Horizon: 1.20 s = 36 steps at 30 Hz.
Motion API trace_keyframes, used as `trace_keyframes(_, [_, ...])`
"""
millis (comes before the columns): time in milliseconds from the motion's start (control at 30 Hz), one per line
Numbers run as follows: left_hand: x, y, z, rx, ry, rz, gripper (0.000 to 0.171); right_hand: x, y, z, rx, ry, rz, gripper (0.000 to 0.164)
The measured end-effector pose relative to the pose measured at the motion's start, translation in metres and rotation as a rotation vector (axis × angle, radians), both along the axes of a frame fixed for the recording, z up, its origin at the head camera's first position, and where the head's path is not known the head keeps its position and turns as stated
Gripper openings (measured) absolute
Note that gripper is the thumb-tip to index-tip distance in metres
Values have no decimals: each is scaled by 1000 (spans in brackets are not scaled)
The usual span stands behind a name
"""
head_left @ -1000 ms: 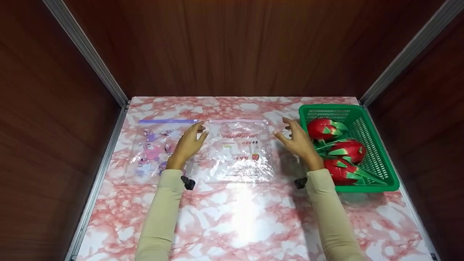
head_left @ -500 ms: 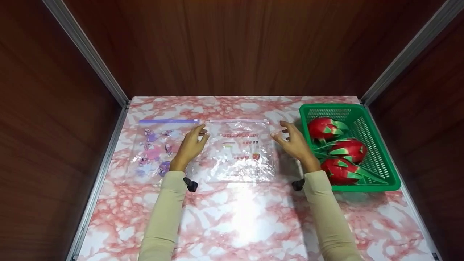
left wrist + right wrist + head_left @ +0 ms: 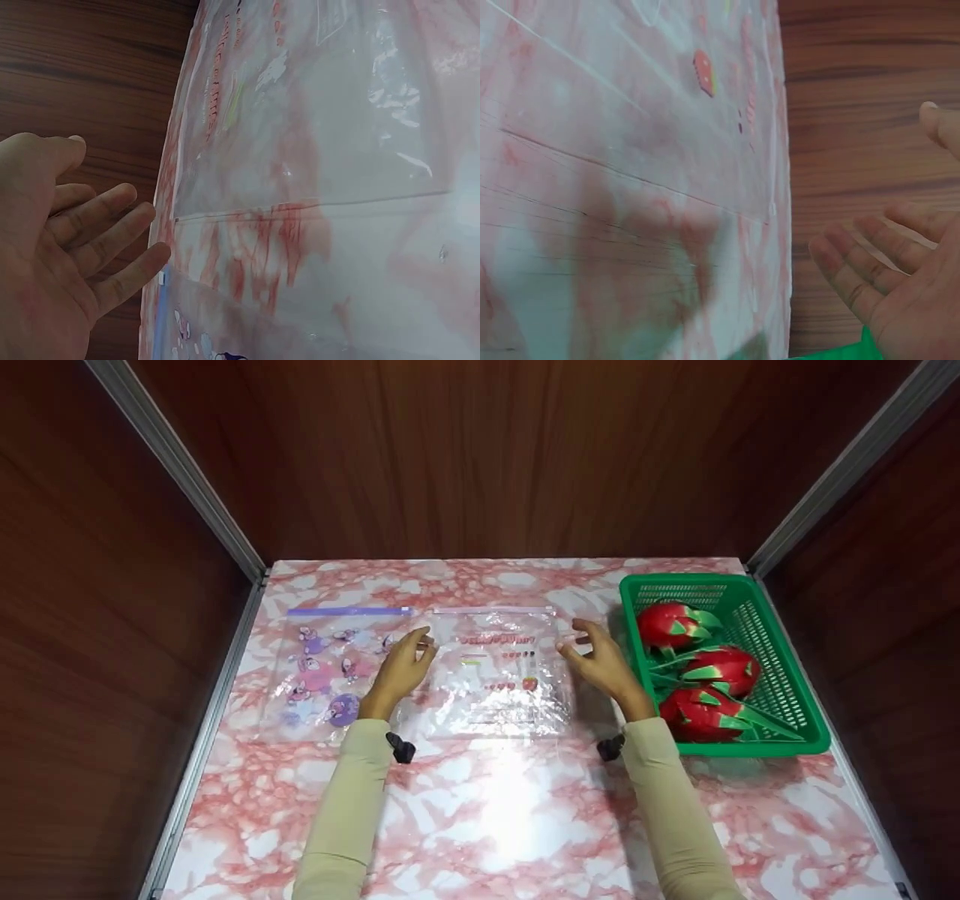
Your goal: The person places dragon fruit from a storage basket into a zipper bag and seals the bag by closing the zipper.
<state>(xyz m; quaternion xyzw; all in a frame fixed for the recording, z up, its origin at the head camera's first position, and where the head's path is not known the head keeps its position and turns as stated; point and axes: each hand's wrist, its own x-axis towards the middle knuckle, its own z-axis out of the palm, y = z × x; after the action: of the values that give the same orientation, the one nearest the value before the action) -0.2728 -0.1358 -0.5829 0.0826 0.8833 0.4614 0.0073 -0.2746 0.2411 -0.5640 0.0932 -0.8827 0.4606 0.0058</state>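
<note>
Two clear zip bags lie flat side by side on the table. The left bag (image 3: 315, 675) has a purple slider strip and purple and pink cartoon prints; the other bag (image 3: 487, 690), in the middle, has a pale pink strip and red lettering. My left hand (image 3: 403, 667) hovers between the two bags, over the left one's right edge, fingers relaxed and holding nothing. My right hand (image 3: 604, 666) is just past the middle bag's right edge, thumb and fingers spread apart. Both wrist views show the left palm (image 3: 45, 262) and right palm (image 3: 922, 300) bare.
At the right stands a green plastic basket (image 3: 814, 727) with several red dragon fruits (image 3: 720, 671) with green scales in it. The table (image 3: 450, 825) has a pink marbled top. Brown wood panels (image 3: 480, 457) wall it in at the back and sides.
Both hands have drifted inward and slightly toward the body, closer to the middle bag. The bags, basket and dragon fruits stay where they were.
</note>
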Motion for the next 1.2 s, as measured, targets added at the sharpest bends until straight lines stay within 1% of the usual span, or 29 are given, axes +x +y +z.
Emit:
trace_keyframes(200, [0, 3, -6, -4, -5, 25, 47, -1, -1, -7, -18, -19, 8, 62])
trace_keyframes(367, [0, 6, -11, -2, 15, 24, 45, -1, -2, -11, -36, -24, 4, 61])
trace_keyframes(467, [1, 7, -14, -17, 25, 29, 44, -1, -2, -14, -42, -27, 5, 59])
trace_keyframes(667, [3, 8, -19, -41, -10, 42, 46, 0, -3, -19, -41, -61, -6, 56])
trace_keyframes(833, [4, 8, -21, -45, -31, 46, 46, 0, -5, -23, -42, -64, -3, 51])
trace_keyframes(1000, [3, 9, -24, -52, -5, 53, 44, -1, -6, -29, -45, -72, 0, 51])
trace_keyframes(1200, [4, 12, -29, -66, 29, 62, 41, 0, -7, -36, -13, -89, -9, 51])
